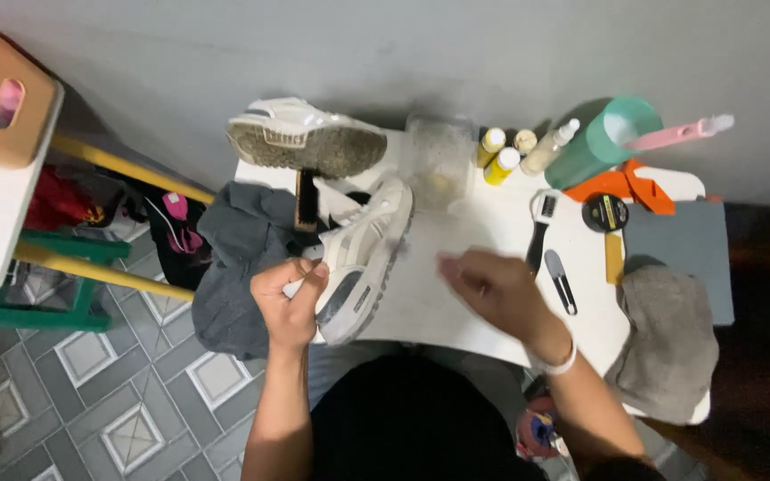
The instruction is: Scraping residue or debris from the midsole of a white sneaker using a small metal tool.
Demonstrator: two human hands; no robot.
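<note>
My left hand (289, 301) grips the heel end of a white sneaker (363, 258) that lies on its side on the white table (456, 267), over a dark grey cloth (242, 258). My right hand (492, 285) hovers blurred above the table just right of the sneaker, fingers loosely apart, holding nothing that I can see. A second white sneaker (305, 138) rests on its side at the table's far edge, its dirty sole facing me. A wooden-backed brush (307, 200) lies between the two sneakers.
A clear plastic tub (438, 160), small yellow bottles (496, 156), a spray bottle (552, 147), a teal cup (603, 142) with a pink tool, orange pieces (626, 187), a round black tin (605, 214), black brushes (550, 249) and a beige cloth (666, 343) fill the right side. A stool stands left.
</note>
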